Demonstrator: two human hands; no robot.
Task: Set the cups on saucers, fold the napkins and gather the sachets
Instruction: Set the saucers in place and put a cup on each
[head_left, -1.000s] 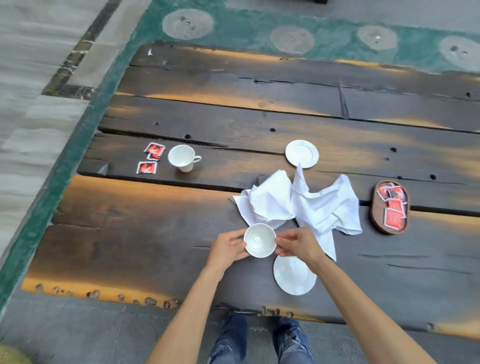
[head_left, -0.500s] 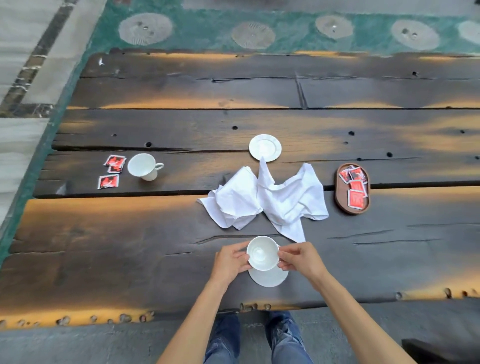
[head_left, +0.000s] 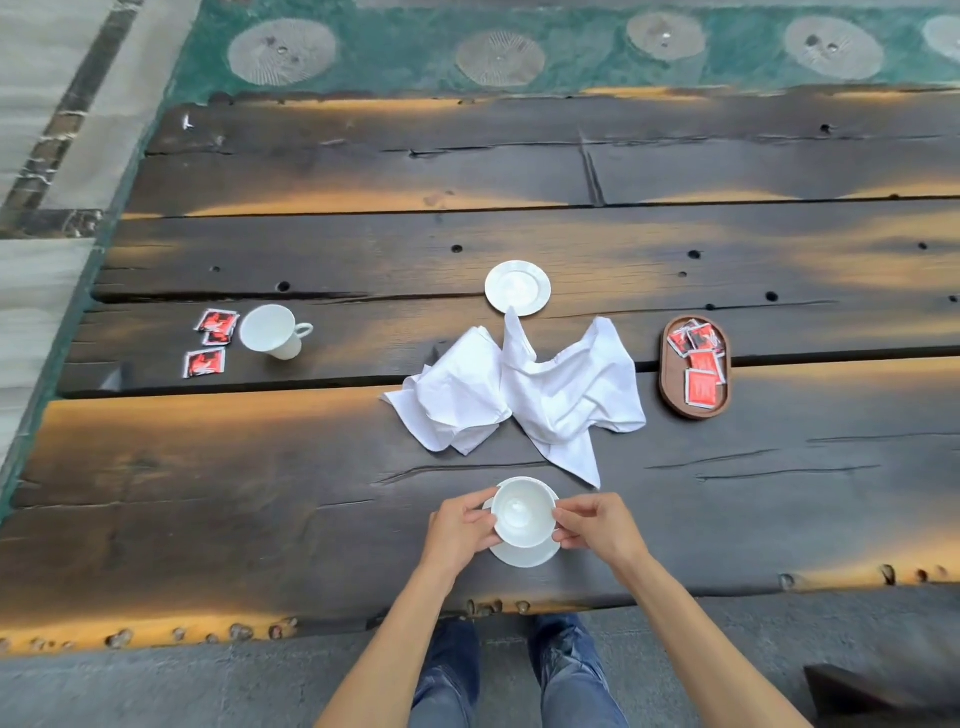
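A white cup (head_left: 523, 512) sits over a white saucer (head_left: 524, 557) near the table's front edge. My left hand (head_left: 460, 530) grips its left side and my right hand (head_left: 597, 527) pinches its right side. A second cup (head_left: 272, 331) stands alone at the left, with three red sachets (head_left: 210, 340) beside it. An empty saucer (head_left: 518, 287) lies further back in the middle. Two crumpled white napkins (head_left: 519, 395) lie between the saucers. A wooden tray (head_left: 670, 387) at the right holds several red sachets (head_left: 698, 364).
The dark plank table (head_left: 260, 493) has deep cracks and gaps between boards. Its front edge runs just above my knees (head_left: 514, 670). A green floor band with round patches (head_left: 498, 57) lies beyond the far edge.
Both hands have carried the cup from left of the near saucer to directly over it and lowered it onto or just above it. The camera view has shifted.
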